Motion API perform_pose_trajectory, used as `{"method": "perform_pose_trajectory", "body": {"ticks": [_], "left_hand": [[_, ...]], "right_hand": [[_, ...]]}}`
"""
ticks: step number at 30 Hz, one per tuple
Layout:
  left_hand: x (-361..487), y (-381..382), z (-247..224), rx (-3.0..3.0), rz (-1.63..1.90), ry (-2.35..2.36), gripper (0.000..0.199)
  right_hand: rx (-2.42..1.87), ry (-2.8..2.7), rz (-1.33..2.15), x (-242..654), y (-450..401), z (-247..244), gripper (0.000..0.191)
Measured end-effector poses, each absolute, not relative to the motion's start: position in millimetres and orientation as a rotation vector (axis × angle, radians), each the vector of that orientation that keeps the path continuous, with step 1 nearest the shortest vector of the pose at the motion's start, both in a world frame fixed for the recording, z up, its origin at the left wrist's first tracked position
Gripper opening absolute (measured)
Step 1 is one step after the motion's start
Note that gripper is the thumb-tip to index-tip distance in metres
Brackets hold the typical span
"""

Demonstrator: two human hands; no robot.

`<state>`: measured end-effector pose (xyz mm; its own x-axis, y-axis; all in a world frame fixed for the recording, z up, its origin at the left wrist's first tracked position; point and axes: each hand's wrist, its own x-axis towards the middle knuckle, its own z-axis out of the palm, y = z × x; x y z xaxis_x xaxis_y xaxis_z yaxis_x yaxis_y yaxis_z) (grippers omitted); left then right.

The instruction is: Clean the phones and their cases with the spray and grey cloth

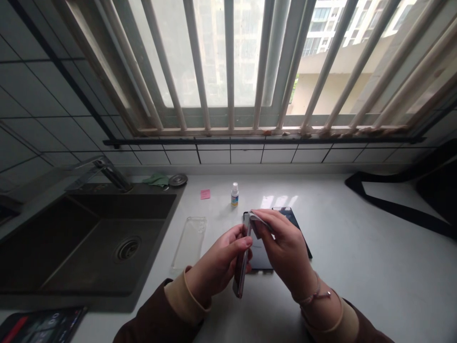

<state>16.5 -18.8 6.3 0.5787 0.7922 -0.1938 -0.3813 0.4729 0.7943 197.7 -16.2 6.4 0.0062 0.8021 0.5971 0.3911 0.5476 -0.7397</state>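
My left hand (222, 259) is closed around a phone (240, 274), holding it on edge above the counter. Pinched in my right hand (287, 250) is a small grey cloth (255, 221), folded over the phone's upper end and touching it. Beneath and behind my hands lie dark flat devices; one (262, 257) shows between the hands, another (293, 219) beyond my right hand, both partly hidden. A clear phone case (189, 243) rests to the left of my left hand. Farther back stands a small white-capped bottle (234, 195) with a blue and orange label.
A dark sink (150, 247) with a faucet (112, 174) takes up the left side. Behind it are a green cloth (157, 180) and a round metal lid (177, 179). A pink note (205, 194) lies near the bottle. A black strap (392, 205) stretches across the right.
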Motion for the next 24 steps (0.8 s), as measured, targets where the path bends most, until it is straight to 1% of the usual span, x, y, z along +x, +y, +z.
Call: {"method": "perform_pose_trajectory", "body": {"ticks": [3, 6, 13, 24], "left_hand": [[16.9, -18.9, 6.2, 0.797, 0.769, 0.601, 0.038], [17.0, -19.0, 6.4, 0.79, 0.77, 0.612, 0.037], [16.2, -20.6, 8.2, 0.762, 0.792, 0.611, 0.035], [14.7, -20.1, 9.0, 0.66, 0.848, 0.618, 0.042]], "right_hand": [[-0.955, -1.713, 0.251, 195.2, -16.4, 4.1, 0.035], [-0.923, -1.765, 0.149, 195.7, -15.8, 2.5, 0.041], [-0.905, -1.824, 0.121, 195.1, -16.0, 1.7, 0.048], [-0.8, -1.865, 0.187, 192.9, -19.7, 2.3, 0.045]]}}
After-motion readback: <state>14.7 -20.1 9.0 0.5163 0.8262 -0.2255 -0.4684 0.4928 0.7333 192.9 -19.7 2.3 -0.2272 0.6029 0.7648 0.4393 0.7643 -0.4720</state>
